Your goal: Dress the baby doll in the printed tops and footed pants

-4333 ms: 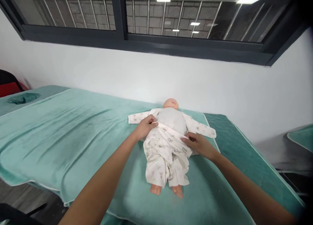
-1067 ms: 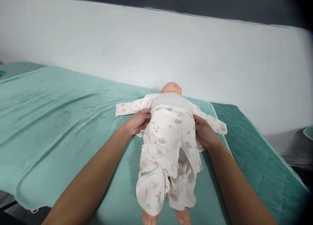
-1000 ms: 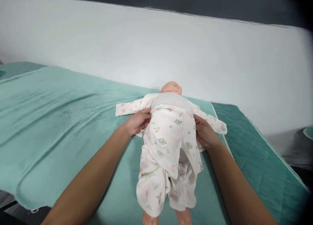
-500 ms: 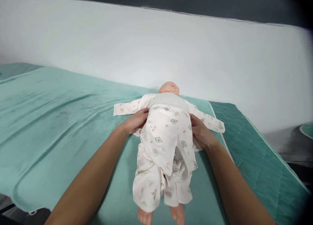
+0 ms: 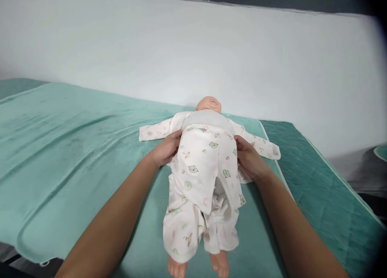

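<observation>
A baby doll (image 5: 209,104) lies on its back with its head toward the wall and its bare feet toward me. It wears a long-sleeved top (image 5: 156,130) and trousers (image 5: 183,231) in white cloth printed with small animals. A matching white printed cloth (image 5: 201,161) with a gap at its lower front lies over the belly, below a grey band on the chest. My left hand (image 5: 168,149) is closed on the cloth's left edge at the doll's side. At the opposite edge, my right hand (image 5: 248,157) pinches the same cloth. Some fingertips are hidden.
A light green blanket (image 5: 75,149) is spread under the doll. Darker green quilted fabric (image 5: 320,197) lies to the right. Behind the doll stands a white wall (image 5: 193,48). Another green-covered edge shows at the far right.
The view has tilted slightly, so the doll's head and chest sit a little higher in the picture. Both hands keep their places at the cloth's edges, with only slight movement.
</observation>
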The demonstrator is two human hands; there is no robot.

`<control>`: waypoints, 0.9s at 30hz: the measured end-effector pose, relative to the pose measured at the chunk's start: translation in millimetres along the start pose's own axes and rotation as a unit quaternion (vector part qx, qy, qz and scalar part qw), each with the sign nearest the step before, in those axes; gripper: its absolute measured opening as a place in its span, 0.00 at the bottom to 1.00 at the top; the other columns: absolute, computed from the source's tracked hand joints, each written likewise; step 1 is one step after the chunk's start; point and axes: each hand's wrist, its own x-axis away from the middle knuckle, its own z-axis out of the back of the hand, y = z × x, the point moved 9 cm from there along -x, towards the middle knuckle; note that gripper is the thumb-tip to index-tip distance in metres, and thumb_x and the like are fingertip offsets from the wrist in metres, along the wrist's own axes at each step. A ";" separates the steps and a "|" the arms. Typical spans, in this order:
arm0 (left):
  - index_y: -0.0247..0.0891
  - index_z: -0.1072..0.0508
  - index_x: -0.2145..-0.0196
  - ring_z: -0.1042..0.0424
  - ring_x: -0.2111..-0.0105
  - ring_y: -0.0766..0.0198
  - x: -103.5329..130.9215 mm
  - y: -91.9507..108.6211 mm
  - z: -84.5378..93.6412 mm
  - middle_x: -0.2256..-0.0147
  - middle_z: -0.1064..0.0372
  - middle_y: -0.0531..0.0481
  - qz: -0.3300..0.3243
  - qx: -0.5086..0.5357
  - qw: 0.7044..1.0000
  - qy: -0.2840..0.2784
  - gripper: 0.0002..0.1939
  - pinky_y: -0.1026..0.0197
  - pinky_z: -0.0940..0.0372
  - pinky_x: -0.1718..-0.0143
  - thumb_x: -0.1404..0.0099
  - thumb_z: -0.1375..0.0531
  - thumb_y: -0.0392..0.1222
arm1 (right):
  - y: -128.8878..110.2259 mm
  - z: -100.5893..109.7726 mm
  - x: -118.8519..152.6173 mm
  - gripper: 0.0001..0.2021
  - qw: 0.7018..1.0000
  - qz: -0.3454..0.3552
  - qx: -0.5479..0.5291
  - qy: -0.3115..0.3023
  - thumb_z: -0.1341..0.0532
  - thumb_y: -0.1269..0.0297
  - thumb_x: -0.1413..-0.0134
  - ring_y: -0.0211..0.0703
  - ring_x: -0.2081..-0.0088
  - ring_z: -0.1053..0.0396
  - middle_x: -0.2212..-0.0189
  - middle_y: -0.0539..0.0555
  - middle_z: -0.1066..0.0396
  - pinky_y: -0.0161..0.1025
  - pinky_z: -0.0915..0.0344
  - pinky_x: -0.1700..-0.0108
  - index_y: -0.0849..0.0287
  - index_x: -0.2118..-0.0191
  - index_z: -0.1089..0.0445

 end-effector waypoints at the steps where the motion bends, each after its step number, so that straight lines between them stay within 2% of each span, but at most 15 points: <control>1: 0.39 0.26 0.49 0.25 0.57 0.52 -0.9 -0.9 1.4 0.58 0.22 0.44 -0.001 -0.001 1.000 -0.001 0.27 0.53 0.30 0.57 0.48 0.34 0.35 | 1.6 1.5 -0.6 0.12 1.000 -0.002 -0.005 0.002 0.33 0.68 0.53 0.38 0.67 0.32 0.63 0.47 0.27 0.35 0.37 0.68 0.51 0.62 0.32; 7: 0.38 0.24 0.51 0.25 0.60 0.54 -4.0 -2.7 10.5 0.59 0.23 0.45 -0.005 -0.053 0.998 0.029 0.22 0.54 0.32 0.57 0.46 0.36 0.37 | 9.6 13.9 -5.7 0.12 1.000 -0.003 -0.004 0.023 0.32 0.64 0.52 0.36 0.72 0.35 0.67 0.48 0.26 0.35 0.42 0.71 0.51 0.59 0.27; 15: 0.39 0.25 0.51 0.26 0.59 0.53 -0.4 6.5 4.2 0.58 0.23 0.45 -0.038 -0.115 0.992 0.024 0.21 0.53 0.33 0.57 0.43 0.36 0.44 | 12.1 19.3 -6.8 0.11 0.999 -0.014 -0.009 0.047 0.31 0.58 0.51 0.37 0.73 0.35 0.69 0.49 0.26 0.36 0.42 0.72 0.52 0.61 0.24; 19: 0.38 0.24 0.55 0.27 0.62 0.55 -0.4 8.7 8.0 0.61 0.23 0.47 -0.047 -0.164 0.985 0.031 0.18 0.54 0.34 0.59 0.42 0.38 0.45 | 10.8 20.2 -5.6 0.08 0.997 -0.022 -0.021 0.064 0.32 0.58 0.51 0.36 0.74 0.36 0.72 0.48 0.27 0.36 0.41 0.72 0.52 0.64 0.25; 23: 0.38 0.25 0.61 0.30 0.67 0.60 -1.0 12.0 23.3 0.66 0.26 0.50 -0.062 -0.234 0.966 0.087 0.12 0.60 0.36 0.67 0.42 0.41 0.41 | 8.8 17.5 -5.0 0.06 0.997 -0.020 -0.017 0.069 0.33 0.61 0.51 0.34 0.76 0.38 0.74 0.47 0.29 0.34 0.43 0.74 0.53 0.65 0.27; 27: 0.38 0.27 0.63 0.32 0.70 0.65 1.7 18.4 38.0 0.67 0.28 0.51 -0.083 -0.245 0.954 0.152 0.10 0.63 0.38 0.69 0.45 0.39 0.38 | 5.1 14.9 -3.4 0.06 0.995 -0.003 0.013 0.100 0.34 0.62 0.51 0.33 0.76 0.39 0.74 0.47 0.30 0.34 0.43 0.74 0.54 0.66 0.28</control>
